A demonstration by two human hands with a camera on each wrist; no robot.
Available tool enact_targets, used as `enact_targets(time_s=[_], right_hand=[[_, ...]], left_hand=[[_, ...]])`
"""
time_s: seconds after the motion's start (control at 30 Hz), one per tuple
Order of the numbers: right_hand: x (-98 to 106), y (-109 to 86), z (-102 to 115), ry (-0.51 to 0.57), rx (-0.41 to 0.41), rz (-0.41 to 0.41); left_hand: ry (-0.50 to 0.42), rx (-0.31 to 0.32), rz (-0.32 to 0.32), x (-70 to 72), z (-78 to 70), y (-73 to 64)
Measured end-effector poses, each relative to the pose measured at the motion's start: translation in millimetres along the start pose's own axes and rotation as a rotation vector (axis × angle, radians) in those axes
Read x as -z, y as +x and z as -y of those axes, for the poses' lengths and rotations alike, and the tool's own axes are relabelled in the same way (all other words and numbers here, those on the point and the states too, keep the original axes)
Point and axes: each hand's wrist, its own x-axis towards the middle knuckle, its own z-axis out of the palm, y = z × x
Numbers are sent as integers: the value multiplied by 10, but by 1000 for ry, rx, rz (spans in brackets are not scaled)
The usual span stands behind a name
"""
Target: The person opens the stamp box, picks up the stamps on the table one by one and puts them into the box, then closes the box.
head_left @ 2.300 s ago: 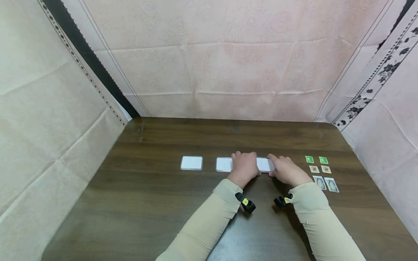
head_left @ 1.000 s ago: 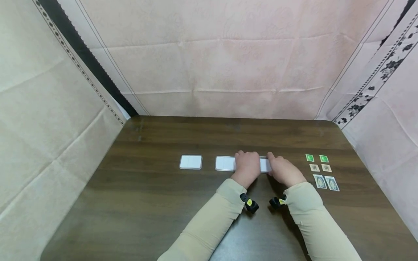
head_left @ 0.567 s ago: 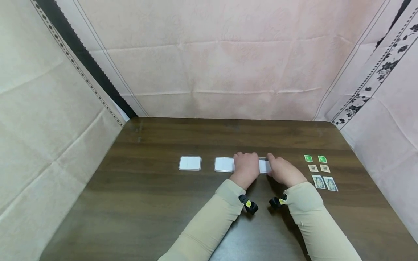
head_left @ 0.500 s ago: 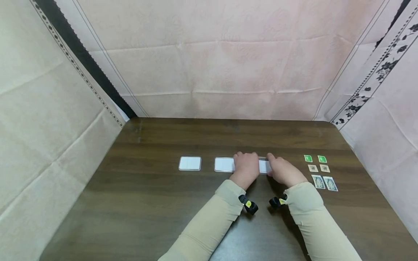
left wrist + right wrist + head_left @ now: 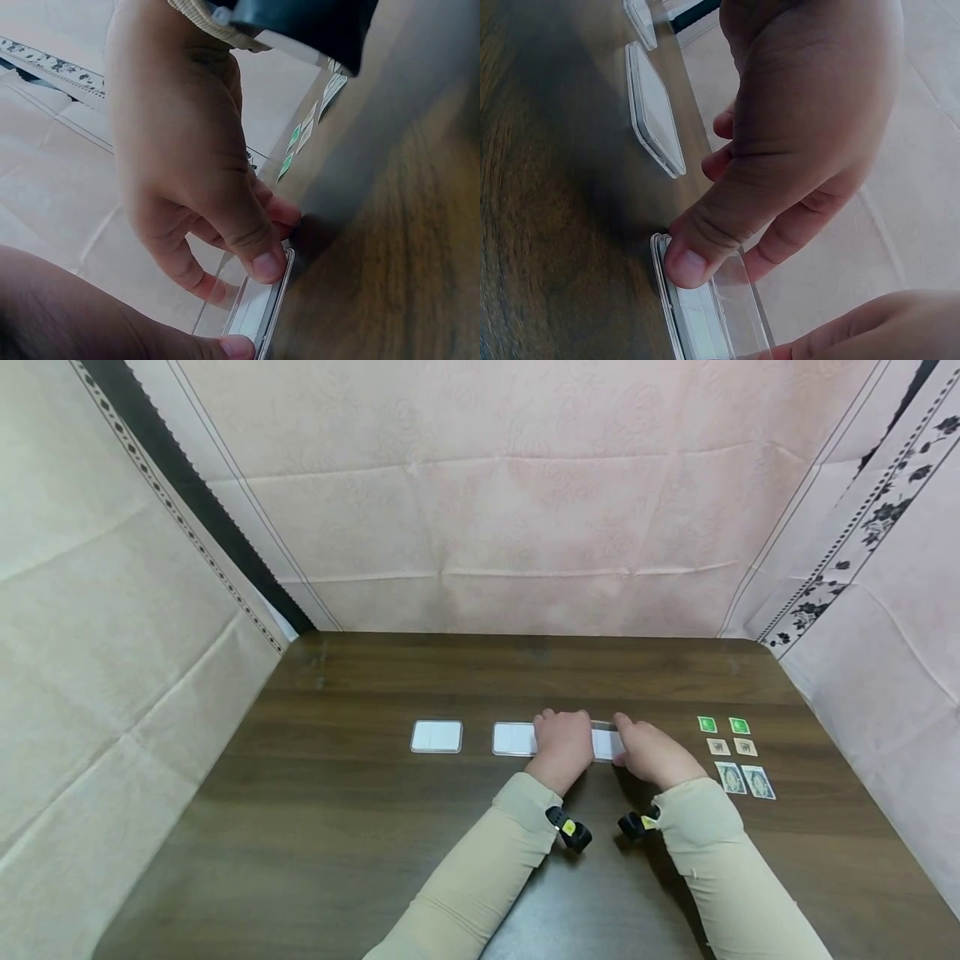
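In the head view, my left hand (image 5: 564, 743) and right hand (image 5: 654, 756) grip opposite ends of a flat clear case (image 5: 606, 744) with a white insert, on the table. From the right wrist, the left thumb presses the case's near edge, and its transparent lid (image 5: 739, 307) stands tilted up from the base. The left wrist view shows the right thumb on the near rim of the same case (image 5: 261, 319), a fingertip behind the clear lid. Just left of my left hand lies a second white-filled case (image 5: 513, 739), and farther left a third (image 5: 436, 737).
Right of my hands lie pairs of stamps: green stamps (image 5: 707, 724) at the back, small beige stamps (image 5: 717, 747) in the middle, larger bluish stamps (image 5: 759, 782) in front. Pale cloth (image 5: 525, 527) hangs behind the brown wooden table (image 5: 300, 827).
My hands have drawn slightly closer together over the case, the right one shifting a little left. In the last half second they have barely moved. Stamps and other cases stay put.
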Motion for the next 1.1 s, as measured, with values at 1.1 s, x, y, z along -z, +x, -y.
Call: enact_targets(time_s=[1.1], right_hand=[[51,-21,-28,11,46,-28]], left_hand=[[-16,-22,-15,-14,13,-36]])
